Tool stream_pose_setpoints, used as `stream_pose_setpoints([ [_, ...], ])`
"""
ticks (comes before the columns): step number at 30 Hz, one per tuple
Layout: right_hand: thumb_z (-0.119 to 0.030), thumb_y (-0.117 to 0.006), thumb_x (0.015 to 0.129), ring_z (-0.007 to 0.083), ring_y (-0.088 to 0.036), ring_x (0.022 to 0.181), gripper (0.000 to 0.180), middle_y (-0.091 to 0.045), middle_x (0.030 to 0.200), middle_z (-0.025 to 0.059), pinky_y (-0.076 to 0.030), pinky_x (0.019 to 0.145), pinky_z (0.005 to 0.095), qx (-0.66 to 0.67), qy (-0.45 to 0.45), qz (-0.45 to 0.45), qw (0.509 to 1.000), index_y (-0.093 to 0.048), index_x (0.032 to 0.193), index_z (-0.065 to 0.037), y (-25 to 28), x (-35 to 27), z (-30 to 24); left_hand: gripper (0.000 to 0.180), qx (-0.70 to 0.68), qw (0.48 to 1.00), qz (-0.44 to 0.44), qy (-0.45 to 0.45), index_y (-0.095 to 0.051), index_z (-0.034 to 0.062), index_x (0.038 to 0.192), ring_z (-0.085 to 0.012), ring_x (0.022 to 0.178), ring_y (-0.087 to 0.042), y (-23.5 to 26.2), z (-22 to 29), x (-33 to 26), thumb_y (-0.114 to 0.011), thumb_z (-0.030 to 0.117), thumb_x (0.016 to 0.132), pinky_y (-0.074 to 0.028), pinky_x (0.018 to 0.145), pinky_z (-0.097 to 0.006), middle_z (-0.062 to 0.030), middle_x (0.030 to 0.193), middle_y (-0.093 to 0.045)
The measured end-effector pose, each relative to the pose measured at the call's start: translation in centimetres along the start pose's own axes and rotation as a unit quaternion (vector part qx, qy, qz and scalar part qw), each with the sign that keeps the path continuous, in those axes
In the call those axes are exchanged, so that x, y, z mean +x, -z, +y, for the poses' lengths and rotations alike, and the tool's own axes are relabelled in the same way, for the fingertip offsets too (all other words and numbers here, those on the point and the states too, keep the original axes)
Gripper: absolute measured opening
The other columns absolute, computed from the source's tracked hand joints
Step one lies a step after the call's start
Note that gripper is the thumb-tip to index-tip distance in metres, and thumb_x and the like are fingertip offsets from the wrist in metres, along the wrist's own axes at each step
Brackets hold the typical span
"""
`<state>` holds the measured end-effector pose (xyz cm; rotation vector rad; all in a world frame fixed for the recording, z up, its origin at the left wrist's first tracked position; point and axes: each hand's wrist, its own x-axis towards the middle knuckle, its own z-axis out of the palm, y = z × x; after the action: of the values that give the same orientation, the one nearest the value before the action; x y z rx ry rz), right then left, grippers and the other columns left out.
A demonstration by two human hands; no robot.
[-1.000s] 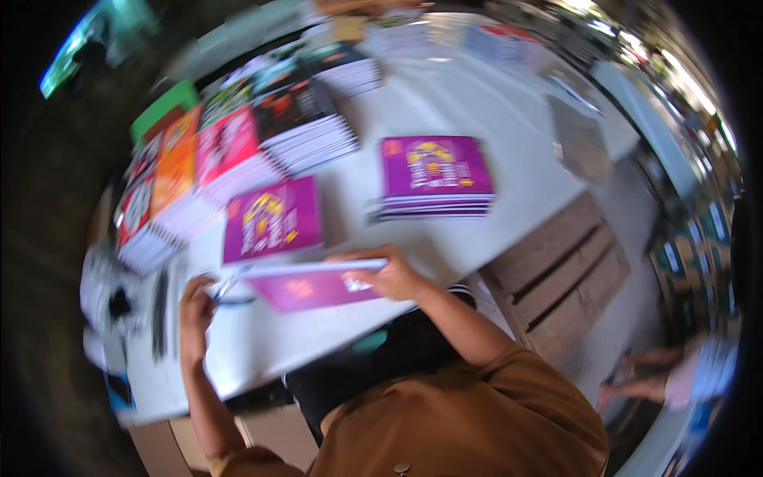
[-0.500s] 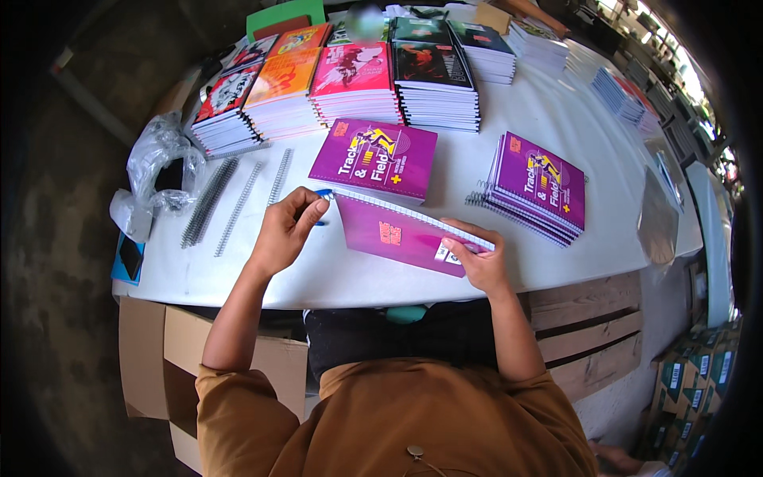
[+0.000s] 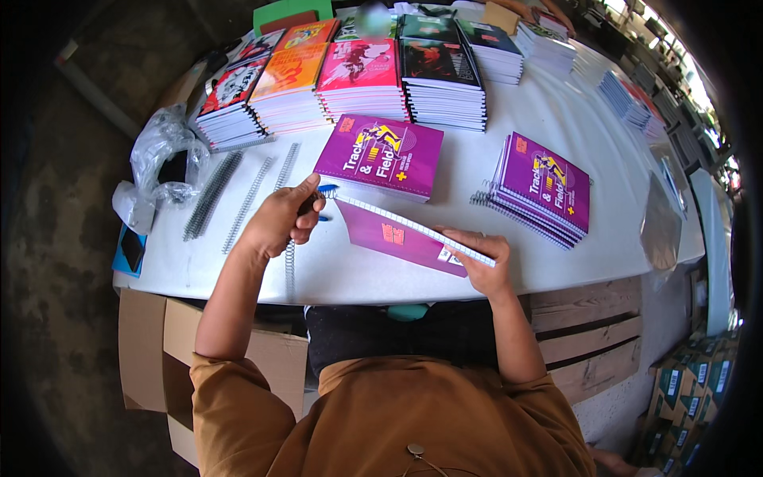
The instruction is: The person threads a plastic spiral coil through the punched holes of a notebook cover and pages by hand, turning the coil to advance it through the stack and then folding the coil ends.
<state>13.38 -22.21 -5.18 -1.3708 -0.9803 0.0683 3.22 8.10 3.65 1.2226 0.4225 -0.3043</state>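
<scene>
My left hand (image 3: 280,219) is closed, thumb on top, just left of the loose purple notebook's corner. A thin spiral wire coil (image 3: 290,270) runs down from under its fingers, its lower part faint. My right hand (image 3: 482,258) grips the right end of the purple notebook (image 3: 389,236), thumb on the cover, with its punched edge up and tilted. Something with blue parts (image 3: 324,217) lies beside my left fingers, partly hidden. Behind stands a stack of purple notebooks (image 3: 381,155). On the right is a pile of purple notebooks (image 3: 546,183) with coils sticking out at its left.
Loose wire coils (image 3: 213,195) lie on the white table (image 3: 612,222) at the left, beside a clear plastic bag (image 3: 163,143). Stacks of coloured notebooks (image 3: 362,79) line the back. Below the edge are an open cardboard box (image 3: 143,350) and a wooden pallet (image 3: 588,334).
My left hand has turned and drawn slightly left from the notebook's corner. A coil now shows below it. My right hand keeps its grip, and the notebook tilts a little differently.
</scene>
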Motion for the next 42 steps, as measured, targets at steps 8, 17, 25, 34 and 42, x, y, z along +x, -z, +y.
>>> stream_pose_setpoints([
  [8, -0.004, -0.065, 0.081, 0.0110, -0.061, 0.076, 0.018, -0.067, 0.084, 0.0054, -0.050, 0.071, 0.0246, 0.069, -0.120, 0.057, 0.989, -0.065, 0.098, 0.002, -0.4, -0.2, -1.4, 0.019, 0.499, 0.757, 0.092, -0.412, -0.055, 0.0029, 0.091, -0.0156, 0.070, -0.054, -1.6, 0.9, -0.6, -0.066, 0.014, 0.081, -0.043, 0.070, -0.027, -0.0019, 0.068, -0.054],
  [17, 0.005, -0.060, 0.079, 0.0130, -0.064, 0.081, 0.033, -0.067, 0.099, 0.0116, -0.050, 0.072, 0.0251, -0.048, -0.034, -0.041, 0.997, -0.062, 0.111, -0.003, -0.1, -0.4, -0.9, 0.021, 0.687, 0.543, 0.197, -0.442, -0.062, 0.0075, 0.088, -0.0250, 0.090, -0.057, -5.3, 2.2, -1.6, -0.071, 0.014, 0.071, -0.038, 0.085, -0.035, -0.0061, 0.089, -0.062],
  [25, 0.012, -0.057, 0.071, 0.0238, -0.065, 0.091, 0.042, -0.065, 0.106, 0.0119, -0.051, 0.080, 0.0295, -0.096, 0.040, -0.032, 0.994, -0.062, 0.110, -0.002, -1.3, -0.6, -1.2, 0.113, 0.737, 0.394, 0.306, -0.455, -0.017, -0.0055, 0.137, -0.0491, 0.132, -0.009, -3.4, -3.4, 0.9, -0.057, 0.071, 0.064, -0.003, 0.104, -0.061, -0.0326, 0.141, -0.013],
  [34, 0.009, -0.059, 0.070, 0.0258, -0.065, 0.086, 0.042, -0.064, 0.105, 0.0135, -0.051, 0.076, 0.0313, -0.118, 0.124, -0.021, 0.985, -0.062, 0.110, -0.003, -2.6, -1.6, -0.9, 0.118, 0.619, 0.406, 0.354, -0.571, -0.005, -0.0115, 0.137, -0.0545, 0.130, 0.004, -1.6, -7.6, 3.1, -0.031, 0.082, 0.070, 0.007, 0.097, -0.068, -0.0338, 0.143, -0.003],
  [42, 0.007, -0.059, 0.075, 0.0213, -0.066, 0.083, 0.032, -0.066, 0.099, 0.0131, -0.051, 0.073, 0.0290, -0.078, 0.014, -0.001, 0.997, -0.064, 0.106, -0.002, -0.7, -2.4, -0.9, 0.075, 0.603, 0.503, 0.314, -0.534, -0.041, 0.0000, 0.125, -0.0359, 0.117, -0.036, -4.5, -0.1, -0.6, -0.066, 0.048, 0.074, -0.019, 0.101, -0.047, -0.0185, 0.122, -0.042],
])
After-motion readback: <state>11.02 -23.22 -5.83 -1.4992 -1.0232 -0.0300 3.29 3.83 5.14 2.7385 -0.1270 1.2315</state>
